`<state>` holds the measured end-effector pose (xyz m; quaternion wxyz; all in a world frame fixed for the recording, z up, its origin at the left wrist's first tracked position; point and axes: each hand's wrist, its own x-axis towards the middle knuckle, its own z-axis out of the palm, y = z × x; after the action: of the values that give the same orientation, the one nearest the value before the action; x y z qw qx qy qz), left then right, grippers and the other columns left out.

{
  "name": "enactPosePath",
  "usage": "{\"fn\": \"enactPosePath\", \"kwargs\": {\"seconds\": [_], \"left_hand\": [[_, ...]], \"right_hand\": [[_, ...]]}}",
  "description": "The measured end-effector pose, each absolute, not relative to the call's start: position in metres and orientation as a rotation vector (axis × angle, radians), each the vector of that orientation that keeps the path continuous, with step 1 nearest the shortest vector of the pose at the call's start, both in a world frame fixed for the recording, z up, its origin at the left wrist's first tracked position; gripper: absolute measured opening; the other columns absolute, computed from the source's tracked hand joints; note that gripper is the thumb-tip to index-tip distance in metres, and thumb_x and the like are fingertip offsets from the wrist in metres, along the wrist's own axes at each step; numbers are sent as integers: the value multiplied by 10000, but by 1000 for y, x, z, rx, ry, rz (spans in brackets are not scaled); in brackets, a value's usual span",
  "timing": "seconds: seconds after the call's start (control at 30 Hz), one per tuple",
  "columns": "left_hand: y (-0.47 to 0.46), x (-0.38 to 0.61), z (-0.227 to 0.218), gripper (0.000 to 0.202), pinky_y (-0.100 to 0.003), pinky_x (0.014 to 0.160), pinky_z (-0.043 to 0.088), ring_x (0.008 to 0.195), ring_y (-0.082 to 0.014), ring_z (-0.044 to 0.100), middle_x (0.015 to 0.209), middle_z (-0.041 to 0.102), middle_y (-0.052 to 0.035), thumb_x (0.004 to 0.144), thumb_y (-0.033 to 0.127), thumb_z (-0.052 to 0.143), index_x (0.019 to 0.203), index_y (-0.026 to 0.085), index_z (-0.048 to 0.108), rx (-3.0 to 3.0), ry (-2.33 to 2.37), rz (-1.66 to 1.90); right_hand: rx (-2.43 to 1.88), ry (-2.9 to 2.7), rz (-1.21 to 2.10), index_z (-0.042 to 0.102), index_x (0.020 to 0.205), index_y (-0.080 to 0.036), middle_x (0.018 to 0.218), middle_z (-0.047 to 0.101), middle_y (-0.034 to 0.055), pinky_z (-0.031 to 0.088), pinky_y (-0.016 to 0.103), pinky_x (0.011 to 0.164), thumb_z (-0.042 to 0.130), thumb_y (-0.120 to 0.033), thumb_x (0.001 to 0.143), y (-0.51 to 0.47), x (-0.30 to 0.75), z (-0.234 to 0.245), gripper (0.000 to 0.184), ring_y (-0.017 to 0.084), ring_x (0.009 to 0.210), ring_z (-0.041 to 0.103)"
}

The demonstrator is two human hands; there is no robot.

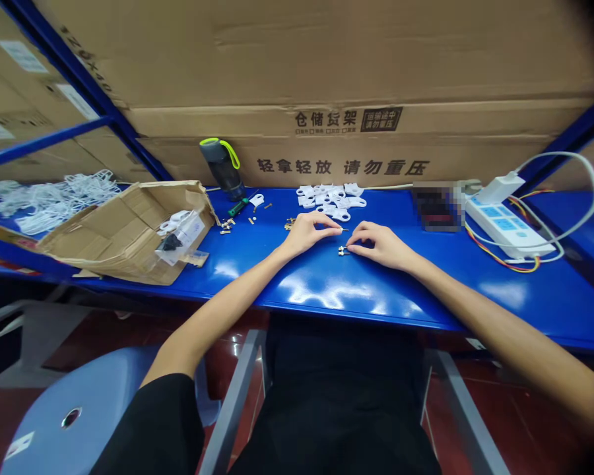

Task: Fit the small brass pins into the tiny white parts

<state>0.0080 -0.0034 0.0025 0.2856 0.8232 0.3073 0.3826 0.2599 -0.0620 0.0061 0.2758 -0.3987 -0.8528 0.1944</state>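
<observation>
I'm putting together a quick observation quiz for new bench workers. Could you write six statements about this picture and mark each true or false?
1. The left hand pinches a small thin part. True.
2. The right hand is inside the cardboard box. False: it is over the blue table, its fingertips at small pronged pieces.
3. White plastic pieces lie beyond the hands. True.
4. The power strip lies left of the cardboard box. False: it lies well to its right.
5. The bottle has a yellow-green strap. True.
6. The stool is bright red. False: it is light blue.
</observation>
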Motion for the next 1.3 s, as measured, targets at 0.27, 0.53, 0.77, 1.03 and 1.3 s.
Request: {"fn": "enactPosePath", "kwargs": {"seconds": [0.27,0.53,0.77,1.03,1.3], "left_hand": [[-6,8,5,157,-363,914,533,952,-225,732,975,836,-37,907,389,827,932,240,870,2198,790,1027],[-9,11,4,211,-371,932,543,955,-228,733,969,833,-55,902,420,835,937,215,873,2141,749,1036],[-9,11,2,185,-374,932,540,956,-223,730,973,826,-49,928,417,814,957,243,868,2305,687,949],[-7,2,7,205,-333,886,513,976,-214,704,1023,801,-66,1009,358,719,1070,218,856,2542,675,678],[-6,-2,13,221,-323,896,501,1014,-217,682,1040,778,-59,1009,356,721,1146,230,839,2643,758,566]], "right_hand": [[-1047,-2288,532,811,1015,-247,1054,709,91,533,403,854,609,-478,1018,-63,262,7,306,260,940,677],[-1163,-2074,418,745,1016,-227,955,713,66,515,375,752,671,-473,972,-59,261,4,261,223,788,629],[-1136,-2153,383,786,981,-229,997,712,79,523,382,773,623,-423,997,-58,260,0,254,231,824,651],[-1133,-2269,372,789,993,-242,1047,729,91,540,403,819,611,-409,1020,-55,260,-5,246,263,928,678],[-1111,-2286,311,791,1008,-248,1059,726,98,538,447,903,593,-398,1032,-54,259,-8,249,291,1013,674]]}}
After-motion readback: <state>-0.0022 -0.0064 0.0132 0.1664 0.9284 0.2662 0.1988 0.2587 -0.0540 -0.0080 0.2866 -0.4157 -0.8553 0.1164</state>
